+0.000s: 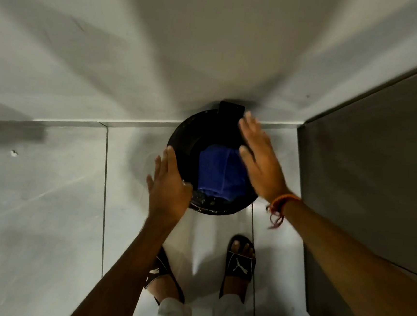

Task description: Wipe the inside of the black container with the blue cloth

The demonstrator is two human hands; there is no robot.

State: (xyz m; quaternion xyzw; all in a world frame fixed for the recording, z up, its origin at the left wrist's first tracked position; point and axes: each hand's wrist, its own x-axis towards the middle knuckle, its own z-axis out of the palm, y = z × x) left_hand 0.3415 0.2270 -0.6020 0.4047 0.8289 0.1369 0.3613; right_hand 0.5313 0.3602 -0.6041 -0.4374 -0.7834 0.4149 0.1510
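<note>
My 2 hands, left (168,184) and right (261,162), fingers spread flat, flank the round black plastic container (192,128); the folded blue cloth (220,174) lies between them, ungripped.

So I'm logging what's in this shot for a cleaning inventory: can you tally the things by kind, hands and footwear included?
Black container: 1
Blue cloth, lying inside the container: 1
Hands, left hand and right hand, both with fingers spread: 2
Black sandals: 2
Orange wrist thread: 1
Total: 7
</note>
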